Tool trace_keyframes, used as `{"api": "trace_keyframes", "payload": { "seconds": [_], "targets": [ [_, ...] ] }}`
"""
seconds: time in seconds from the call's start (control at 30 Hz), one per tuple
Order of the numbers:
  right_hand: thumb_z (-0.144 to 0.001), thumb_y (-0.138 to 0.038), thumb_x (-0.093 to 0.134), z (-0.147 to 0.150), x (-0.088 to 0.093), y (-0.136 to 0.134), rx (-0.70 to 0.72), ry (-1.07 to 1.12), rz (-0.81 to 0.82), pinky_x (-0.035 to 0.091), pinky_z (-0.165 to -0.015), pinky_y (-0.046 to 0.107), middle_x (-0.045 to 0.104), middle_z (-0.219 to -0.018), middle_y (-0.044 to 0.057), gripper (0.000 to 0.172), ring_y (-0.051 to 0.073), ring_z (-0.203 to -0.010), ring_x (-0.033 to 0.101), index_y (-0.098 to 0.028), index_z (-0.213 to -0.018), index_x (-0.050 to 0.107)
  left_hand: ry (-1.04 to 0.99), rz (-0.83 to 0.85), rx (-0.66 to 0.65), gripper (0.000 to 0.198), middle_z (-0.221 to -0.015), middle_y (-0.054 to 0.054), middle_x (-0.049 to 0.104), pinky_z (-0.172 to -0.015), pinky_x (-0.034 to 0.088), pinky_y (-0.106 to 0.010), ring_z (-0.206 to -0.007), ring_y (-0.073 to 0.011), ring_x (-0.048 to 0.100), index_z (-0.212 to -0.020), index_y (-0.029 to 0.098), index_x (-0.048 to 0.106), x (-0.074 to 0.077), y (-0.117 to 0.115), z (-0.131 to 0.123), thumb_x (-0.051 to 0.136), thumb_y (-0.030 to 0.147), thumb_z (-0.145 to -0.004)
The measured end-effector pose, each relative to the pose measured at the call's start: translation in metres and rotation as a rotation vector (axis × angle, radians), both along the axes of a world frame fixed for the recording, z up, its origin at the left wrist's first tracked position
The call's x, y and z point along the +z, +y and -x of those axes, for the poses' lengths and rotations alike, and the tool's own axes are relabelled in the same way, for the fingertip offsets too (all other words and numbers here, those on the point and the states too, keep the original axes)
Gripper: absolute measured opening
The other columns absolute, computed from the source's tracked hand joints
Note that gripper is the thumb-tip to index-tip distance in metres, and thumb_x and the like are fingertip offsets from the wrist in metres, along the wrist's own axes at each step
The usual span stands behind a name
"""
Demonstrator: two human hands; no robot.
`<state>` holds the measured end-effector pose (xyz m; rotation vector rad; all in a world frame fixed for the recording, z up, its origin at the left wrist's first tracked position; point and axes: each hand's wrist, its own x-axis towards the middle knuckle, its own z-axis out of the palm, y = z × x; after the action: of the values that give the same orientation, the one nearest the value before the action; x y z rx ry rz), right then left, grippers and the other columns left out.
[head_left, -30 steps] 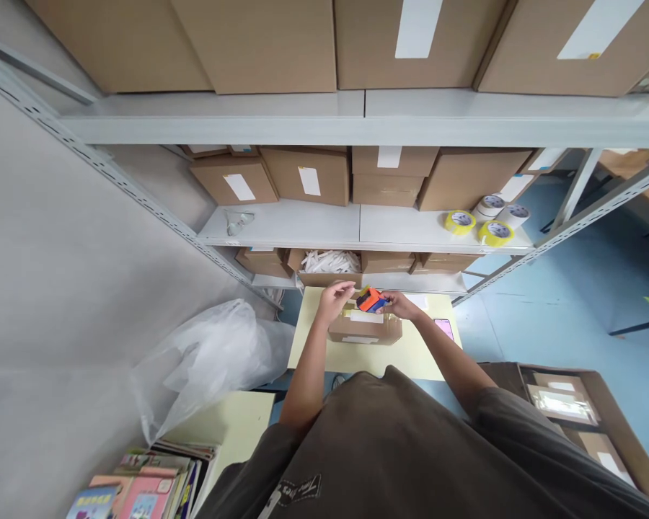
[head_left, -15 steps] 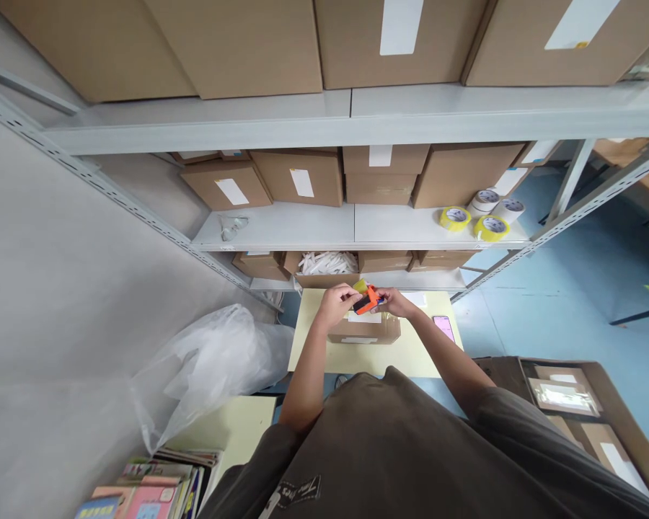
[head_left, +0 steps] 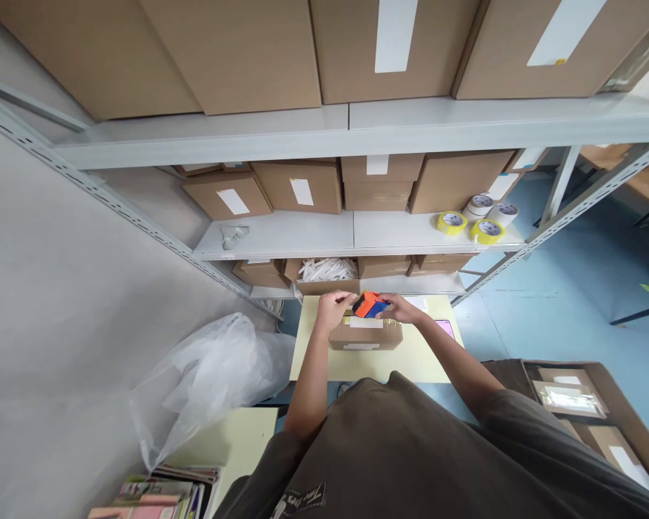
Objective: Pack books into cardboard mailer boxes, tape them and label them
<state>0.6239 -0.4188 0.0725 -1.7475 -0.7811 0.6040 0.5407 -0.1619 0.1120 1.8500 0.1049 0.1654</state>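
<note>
One tape dispenser [head_left: 372,305] sits between the fingers [head_left: 346,297], one box [head_left: 374,336] beneath them, one phone [head_left: 444,328] rightward, two yellow rolls [head_left: 451,228] beyond.

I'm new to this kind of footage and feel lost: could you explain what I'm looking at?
No machine here: a head-worn camera looks forward and down at someone working bare-handed. The right hand holds an orange-and-blue tool, apparently a tape dispenser. The left hand is close by its other end; whether it touches is unclear. Below, a cardboard box sits on a pale yellow table, with what looks like a phone to its right. Grey shelving stands beyond.
</note>
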Motion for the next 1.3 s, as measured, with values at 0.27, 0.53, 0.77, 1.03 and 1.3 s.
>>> {"api": "trace_keyframes", "payload": {
  "seconds": [0.27, 0.53, 0.77, 1.03, 1.3],
  "targets": [
    [-0.082, -0.078, 0.073, 0.010, -0.026, 0.006, -0.155, 0.069, 0.137, 0.043, -0.066, 0.029, 0.061, -0.076, 0.000, 0.058, 0.020, -0.073, 0.056, -0.022, -0.091, 0.062, 0.032, -0.071, 0.079, 0.031, -0.089, -0.006, 0.083, -0.081, 0.052, -0.034, -0.089, -0.0285, 0.073, -0.085, 0.020, 0.087, -0.030, 0.005, -0.008, 0.075, 0.049, -0.089],
    [-0.075, -0.076, 0.079, -0.014, -0.036, -0.011, -0.080, -0.007, 0.317, 0.038, -0.063, 0.029, 0.061, -0.075, 0.000, 0.057, 0.018, -0.071, 0.054, -0.021, -0.081, 0.062, 0.161, -0.086, 0.203, 0.035, -0.072, -0.005, 0.077, -0.073, 0.047, -0.030, -0.074, -0.0233, 0.068, -0.077, 0.020, 0.083, -0.072, 0.013, -0.007, 0.069, 0.049, -0.089],
    [-0.071, -0.076, 0.082, -0.022, -0.058, -0.045, -0.092, 0.070, 0.434, 0.042, -0.059, 0.030, 0.065, -0.071, 0.003, 0.058, 0.020, -0.066, 0.058, -0.022, -0.077, 0.061, 0.216, -0.168, 0.327, 0.034, -0.067, -0.003, 0.075, -0.068, 0.045, -0.027, -0.072, -0.0217, 0.066, -0.074, 0.022, 0.081, -0.088, 0.079, 0.001, 0.071, 0.051, -0.086],
    [-0.068, -0.078, 0.083, -0.031, -0.081, -0.019, -0.050, -0.020, 0.556, 0.041, -0.063, 0.031, 0.068, -0.070, 0.004, 0.059, 0.021, -0.068, 0.060, -0.022, -0.068, 0.064, 0.355, -0.166, 0.418, 0.038, -0.051, -0.001, 0.059, -0.061, 0.036, -0.027, -0.061, -0.0185, 0.058, -0.054, 0.022, 0.067, -0.132, 0.091, 0.011, 0.070, 0.050, -0.080],
    [-0.063, -0.079, 0.086, -0.035, -0.096, 0.007, -0.062, -0.145, 0.741, 0.042, -0.068, 0.033, 0.073, -0.079, 0.012, 0.059, 0.029, -0.080, 0.067, -0.023, -0.069, 0.070, 0.374, 0.059, 0.369, 0.056, -0.050, 0.002, 0.053, -0.056, 0.039, -0.025, -0.053, -0.0115, 0.047, -0.062, 0.018, 0.066, -0.174, 0.091, 0.013, 0.072, 0.071, -0.079]
  ]
}}
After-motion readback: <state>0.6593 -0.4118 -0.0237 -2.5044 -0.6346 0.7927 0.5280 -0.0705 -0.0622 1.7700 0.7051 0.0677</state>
